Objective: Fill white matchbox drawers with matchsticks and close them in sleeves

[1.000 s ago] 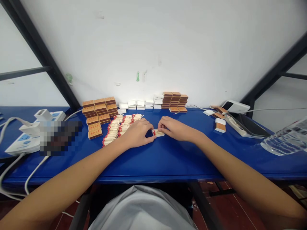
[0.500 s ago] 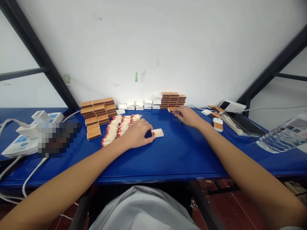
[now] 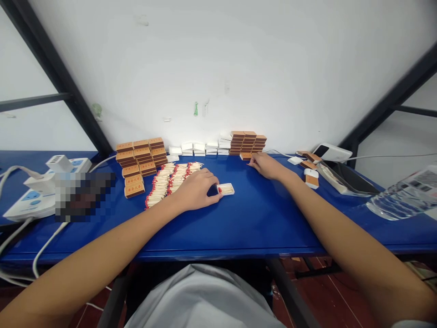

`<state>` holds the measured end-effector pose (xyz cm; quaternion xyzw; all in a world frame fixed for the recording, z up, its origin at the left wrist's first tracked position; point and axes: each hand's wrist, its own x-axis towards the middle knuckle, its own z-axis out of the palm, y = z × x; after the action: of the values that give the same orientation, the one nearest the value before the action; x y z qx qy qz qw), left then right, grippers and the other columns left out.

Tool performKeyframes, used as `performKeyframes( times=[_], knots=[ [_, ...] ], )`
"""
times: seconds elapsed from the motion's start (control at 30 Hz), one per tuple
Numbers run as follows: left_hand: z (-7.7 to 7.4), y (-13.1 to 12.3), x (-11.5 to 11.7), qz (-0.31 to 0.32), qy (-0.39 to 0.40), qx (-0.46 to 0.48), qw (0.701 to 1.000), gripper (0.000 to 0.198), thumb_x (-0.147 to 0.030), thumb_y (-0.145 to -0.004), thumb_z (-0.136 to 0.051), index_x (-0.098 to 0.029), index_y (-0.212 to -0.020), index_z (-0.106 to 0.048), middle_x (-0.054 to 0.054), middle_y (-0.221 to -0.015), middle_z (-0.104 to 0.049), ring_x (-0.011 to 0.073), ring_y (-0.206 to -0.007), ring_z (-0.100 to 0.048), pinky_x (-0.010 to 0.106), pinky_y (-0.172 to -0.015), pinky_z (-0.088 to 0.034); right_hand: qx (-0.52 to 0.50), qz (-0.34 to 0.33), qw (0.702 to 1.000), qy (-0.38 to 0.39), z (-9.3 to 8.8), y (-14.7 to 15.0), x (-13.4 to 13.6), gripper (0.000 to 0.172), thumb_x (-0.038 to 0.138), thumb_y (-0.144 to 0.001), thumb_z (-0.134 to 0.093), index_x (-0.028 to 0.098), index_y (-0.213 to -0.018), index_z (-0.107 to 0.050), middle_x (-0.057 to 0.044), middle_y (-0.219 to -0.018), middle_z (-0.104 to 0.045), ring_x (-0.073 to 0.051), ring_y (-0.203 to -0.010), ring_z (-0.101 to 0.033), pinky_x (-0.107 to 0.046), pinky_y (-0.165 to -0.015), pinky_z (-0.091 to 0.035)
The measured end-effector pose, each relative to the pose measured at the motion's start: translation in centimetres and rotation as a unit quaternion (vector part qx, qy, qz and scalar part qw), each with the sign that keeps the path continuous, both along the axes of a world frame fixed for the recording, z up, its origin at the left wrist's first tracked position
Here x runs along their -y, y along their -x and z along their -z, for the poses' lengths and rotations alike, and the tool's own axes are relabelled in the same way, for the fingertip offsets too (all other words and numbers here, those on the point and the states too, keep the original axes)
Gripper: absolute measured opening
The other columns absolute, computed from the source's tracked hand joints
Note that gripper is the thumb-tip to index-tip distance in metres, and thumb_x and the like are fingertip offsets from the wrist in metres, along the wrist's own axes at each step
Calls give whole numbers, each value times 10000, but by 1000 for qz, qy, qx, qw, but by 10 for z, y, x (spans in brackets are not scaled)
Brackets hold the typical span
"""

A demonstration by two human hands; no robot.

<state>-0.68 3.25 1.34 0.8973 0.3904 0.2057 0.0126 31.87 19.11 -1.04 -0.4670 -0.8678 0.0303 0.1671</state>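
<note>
My left hand [image 3: 200, 190] rests on the blue table with its thumb and fingers curved round the left end of a small white tray [image 3: 229, 189], which holds some matches. Rows of red-tipped matches [image 3: 164, 183] lie just left of that hand. Farther right, my right hand [image 3: 264, 165] has its fingers pinched together beside a matchbox [image 3: 246, 156] at the foot of the brown matchbox stack [image 3: 247, 143]. Something tiny shows at its fingertips, too small to make out.
Stacked matchboxes [image 3: 140, 157] stand at the left, white trays [image 3: 200, 148] along the wall. A power strip [image 3: 34, 198] with cables is far left. At the right are a white device [image 3: 332, 151], a black pouch [image 3: 351, 177] and a plastic bottle [image 3: 403, 193].
The view has shifted slightly. My right hand's fingertips have come a little lower, and the thin dark item at them shows less clearly. My left hand stays at the tray.
</note>
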Motion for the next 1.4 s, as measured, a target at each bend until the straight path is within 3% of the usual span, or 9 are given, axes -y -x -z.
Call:
performKeyframes(
  times=[0.13,0.3,0.4,0.5,0.73,0.9,1.1,1.4],
  knots=[
    [-14,14,-9,-42,-47,10,998,215,-377,-956,-692,-187,-1044,-742,108,-1042,-773,312,-1098,-677,458,-952,-551,-39,-7,999,9,-9,17,17,190,326,-1007,-552,233,-848,-596,-154,-989,-714,-316,-969,-635,-423,-915,-487],
    [-36,48,-27,-134,-75,44,987,251,-412,-931,-701,-191,-1040,-747,113,-1082,-775,319,-1089,-680,459,-950,-550,-107,-115,984,81,-25,73,77,230,410,-1061,-487,231,-996,-615,-130,-1066,-730,-277,-927,-655,-413,-859,-516],
    [-38,62,-34,-166,-82,39,982,226,-405,-926,-705,-202,-1021,-738,99,-1061,-774,305,-1084,-675,443,-950,-544,-107,-191,971,99,-29,110,115,184,368,-1069,-508,252,-1005,-636,-106,-1056,-727,-275,-968,-658,-419,-885,-519],
    [-36,66,-37,-181,-79,29,980,229,-400,-920,-708,-198,-1023,-738,106,-1067,-771,306,-1094,-669,436,-950,-543,-104,-248,959,92,-27,132,134,154,318,-1084,-518,261,-1111,-659,-106,-1076,-713,-282,-1021,-647,-431,-905,-531],
    [-33,61,-37,-163,-85,13,983,242,-395,-925,-691,-182,-1025,-744,125,-1048,-778,321,-1064,-678,471,-951,-544,-2,-338,936,-101,-11,142,123,189,269,-1136,-481,185,-1179,-645,-135,-1108,-703,-273,-1026,-590,-404,-881,-522],
    [-29,61,-39,-150,-95,17,984,232,-402,-934,-690,-186,-1008,-735,128,-1032,-783,323,-1058,-681,473,-934,-545,62,-349,909,-221,-1,149,119,240,185,-1142,-423,130,-1216,-644,-140,-1043,-677,-274,-993,-574,-403,-877,-506],
    [-28,61,-40,-147,-99,10,984,261,-419,-945,-684,-178,-1028,-738,137,-1044,-787,327,-1068,-691,472,-930,-549,59,-337,909,-237,2,151,118,288,200,-1151,-402,141,-1042,-663,-134,-1003,-677,-259,-925,-544,-385,-853,-493],
    [-26,60,-40,-143,-111,11,983,264,-408,-937,-683,-168,-1026,-745,138,-1034,-781,334,-1069,-691,475,-923,-558,84,-308,920,-226,-1,153,120,304,237,-1145,-404,135,-1044,-672,-152,-1002,-663,-288,-955,-559,-433,-887,-493]
  ],
)
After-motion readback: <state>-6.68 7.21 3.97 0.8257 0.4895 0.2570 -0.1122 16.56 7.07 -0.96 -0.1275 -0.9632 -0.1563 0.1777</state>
